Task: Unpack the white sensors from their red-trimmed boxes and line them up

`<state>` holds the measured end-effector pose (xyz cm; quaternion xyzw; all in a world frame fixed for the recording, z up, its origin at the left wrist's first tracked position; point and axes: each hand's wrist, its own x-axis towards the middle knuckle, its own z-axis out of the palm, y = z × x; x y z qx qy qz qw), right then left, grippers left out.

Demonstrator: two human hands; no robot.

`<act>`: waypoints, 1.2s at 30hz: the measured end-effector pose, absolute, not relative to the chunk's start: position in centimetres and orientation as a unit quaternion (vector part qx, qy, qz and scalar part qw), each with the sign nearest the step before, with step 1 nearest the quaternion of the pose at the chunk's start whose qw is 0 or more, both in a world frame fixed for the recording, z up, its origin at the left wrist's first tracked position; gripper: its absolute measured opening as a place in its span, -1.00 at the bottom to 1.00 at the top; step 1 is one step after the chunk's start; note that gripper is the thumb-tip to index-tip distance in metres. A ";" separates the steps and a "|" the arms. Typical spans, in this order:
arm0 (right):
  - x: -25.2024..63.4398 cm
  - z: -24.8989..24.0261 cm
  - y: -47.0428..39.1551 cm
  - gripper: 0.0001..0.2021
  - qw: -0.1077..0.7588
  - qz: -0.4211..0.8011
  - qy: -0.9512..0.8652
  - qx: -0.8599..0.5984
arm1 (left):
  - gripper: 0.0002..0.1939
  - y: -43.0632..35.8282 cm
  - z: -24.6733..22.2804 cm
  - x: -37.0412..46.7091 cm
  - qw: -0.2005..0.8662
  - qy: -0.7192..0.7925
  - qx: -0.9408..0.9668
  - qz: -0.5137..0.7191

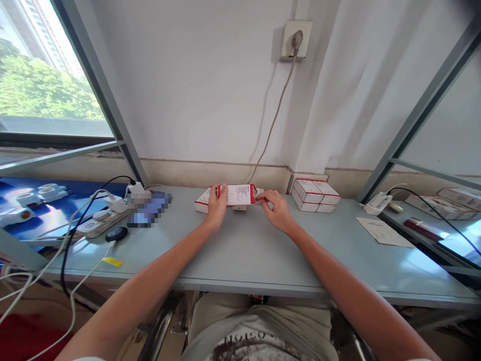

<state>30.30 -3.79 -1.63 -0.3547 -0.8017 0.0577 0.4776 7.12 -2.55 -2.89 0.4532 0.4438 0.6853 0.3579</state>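
My left hand (pixel 217 209) is wrapped round the left part of a white and red carton (pixel 239 194), holding it level above the desk. At the carton's right end, my right hand (pixel 278 208) has its thumb and fingers pinched together on the end flap (pixel 259 192), which stands open. Whatever is inside the carton cannot be made out. Another white and red carton (pixel 202 201) lies on the desk behind my left hand, partly covered by it. Below the held carton a small pale edge of something shows.
Stacked white and red cartons (pixel 315 195) stand to the right against the wall. A power strip (pixel 99 223), a blurred phone (pixel 150 209) and a round black object (pixel 116 233) lie left among cables. A paper sheet (pixel 383 232) lies right, near metal frame posts.
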 end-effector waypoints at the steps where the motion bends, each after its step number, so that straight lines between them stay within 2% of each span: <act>1: 30.3 -1.7 -3.7 -0.79 0.480 0.071 -0.795 -0.365 | -0.59 -2.5 -2.9 7.1 0.358 0.445 0.452 0.685; 7: 30.2 -1.9 -3.8 -0.69 0.443 0.100 -0.799 -0.394 | -0.57 -2.3 -3.0 7.1 0.362 0.438 0.448 0.691; 13: 30.4 -2.3 -3.6 -0.33 0.455 0.122 -0.788 -0.396 | -0.56 -2.2 -3.1 7.1 0.344 0.436 0.472 0.685; 15: 30.5 -2.3 -3.4 -0.28 0.457 0.133 -0.787 -0.392 | -0.56 -2.3 -3.2 7.1 0.346 0.437 0.478 0.679; 17: 30.6 -2.4 -3.3 -0.31 0.460 0.145 -0.785 -0.390 | -0.55 -2.4 -3.2 7.2 0.347 0.437 0.484 0.674; 22: 30.4 -2.3 -3.3 -0.62 0.468 0.139 -0.777 -0.397 | -0.56 -2.7 -3.0 7.4 0.347 0.447 0.499 0.656; 27: 30.4 -2.4 -2.9 -0.66 0.456 0.104 -0.796 -0.385 | -0.58 -3.0 -2.7 7.3 0.347 0.460 0.518 0.632; 30: 30.3 -2.5 -2.6 -0.89 0.455 0.085 -0.797 -0.388 | -0.57 -3.4 -2.6 7.3 0.344 0.453 0.549 0.612; 33: 30.3 -2.5 -2.4 -0.82 0.474 0.081 -0.784 -0.393 | -0.53 -4.0 -2.3 7.4 0.344 0.429 0.602 0.579; 36: 30.3 -2.5 -2.4 -0.83 0.512 0.084 -0.754 -0.404 | -0.37 -4.5 -2.4 7.8 0.367 0.401 0.650 0.531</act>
